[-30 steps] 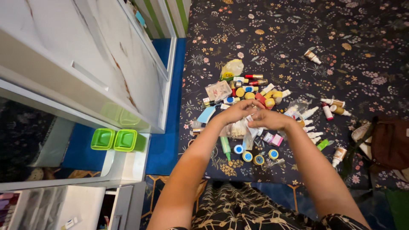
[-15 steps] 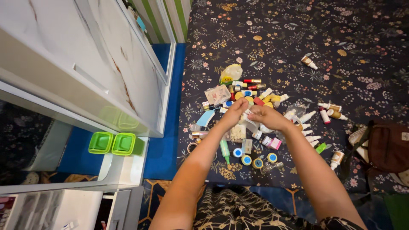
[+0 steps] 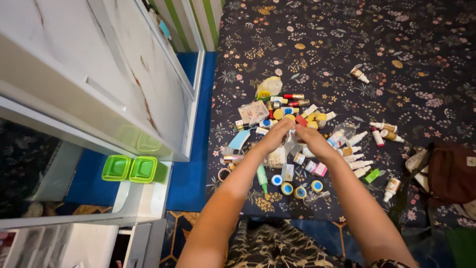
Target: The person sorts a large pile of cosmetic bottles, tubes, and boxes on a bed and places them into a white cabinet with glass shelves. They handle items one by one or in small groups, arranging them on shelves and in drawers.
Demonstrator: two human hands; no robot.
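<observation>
Hands meet over the heap of small bottles and jars on the dark floral bedspread [image 3: 396,44]: my left hand [image 3: 275,134] and right hand [image 3: 311,139] pinch a small clear plastic packet [image 3: 292,140] between them, fingers closed on it. Since a second ago both have drifted slightly up the pile, the packet lifted clear.

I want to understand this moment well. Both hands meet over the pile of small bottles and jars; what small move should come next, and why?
Probably lift the small clear packet slightly above the pile. The left hand and right hand both pinch it, and it hangs low over the crowded small jars and dropper bottles on the floral cloth, so raising it would likely avoid knocking them.
</observation>
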